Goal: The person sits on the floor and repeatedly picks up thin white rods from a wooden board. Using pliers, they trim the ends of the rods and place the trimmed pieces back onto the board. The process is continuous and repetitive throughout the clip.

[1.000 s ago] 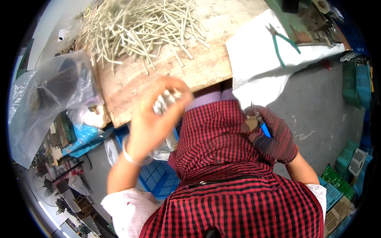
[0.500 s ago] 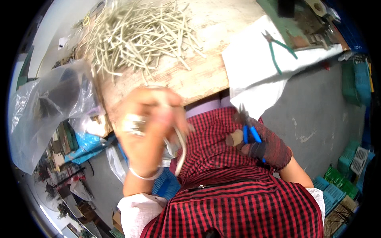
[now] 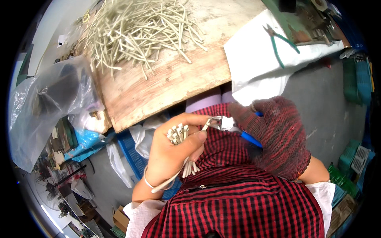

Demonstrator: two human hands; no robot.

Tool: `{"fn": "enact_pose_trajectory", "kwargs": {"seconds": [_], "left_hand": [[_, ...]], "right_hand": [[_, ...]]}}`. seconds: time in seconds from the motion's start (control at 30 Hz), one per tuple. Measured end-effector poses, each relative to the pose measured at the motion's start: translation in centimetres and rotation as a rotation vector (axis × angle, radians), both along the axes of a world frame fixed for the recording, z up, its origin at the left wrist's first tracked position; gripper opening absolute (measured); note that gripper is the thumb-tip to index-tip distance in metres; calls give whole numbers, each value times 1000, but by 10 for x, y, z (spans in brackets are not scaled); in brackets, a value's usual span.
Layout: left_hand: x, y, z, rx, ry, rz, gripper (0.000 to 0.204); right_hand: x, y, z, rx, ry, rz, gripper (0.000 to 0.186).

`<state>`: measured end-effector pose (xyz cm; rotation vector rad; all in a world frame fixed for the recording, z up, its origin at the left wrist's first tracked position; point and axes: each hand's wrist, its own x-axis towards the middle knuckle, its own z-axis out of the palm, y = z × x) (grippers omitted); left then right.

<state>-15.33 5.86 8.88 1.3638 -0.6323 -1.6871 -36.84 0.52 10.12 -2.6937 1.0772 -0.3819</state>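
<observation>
My bare left hand (image 3: 166,152) is closed round a bundle of short cream cables (image 3: 189,168), their pale-tipped ends poking up above the fingers. Between its thumb and forefinger it pinches one cable (image 3: 205,125). The jaws of blue-handled pliers (image 3: 251,139) meet that cable's end; whether they are squeezed tight on it is too small to tell. A dark red and black knitted glove covers my right hand (image 3: 279,139), which is wrapped round the plier handles. Beyond both hands, a large loose pile of similar cream cables (image 3: 139,35) lies on the wooden table (image 3: 166,89).
Green-handled pliers (image 3: 276,43) rest on a white sheet (image 3: 252,59) draped over the table's right side. A clear plastic bag (image 3: 51,107) hangs at the left. Under the table's edge is a blue crate (image 3: 129,152). Green and blue baskets (image 3: 349,158) stand at the right.
My left hand has drawn back from the table edge toward the pliers. My right hand has risen and turned the pliers leftward, so their jaws now meet the pinched cable.
</observation>
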Motion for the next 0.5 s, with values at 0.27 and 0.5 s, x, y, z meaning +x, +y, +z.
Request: {"fn": "enact_pose_trajectory", "kwargs": {"seconds": [0.27, 0.5], "left_hand": [[13, -9, 2, 166, 55, -395, 28], [13, -11, 8, 134, -136, -580, 27]], "right_hand": [[-29, -18, -14, -255, 123, 283, 36], [-22, -29, -13, -388, 36, 362, 29]]}}
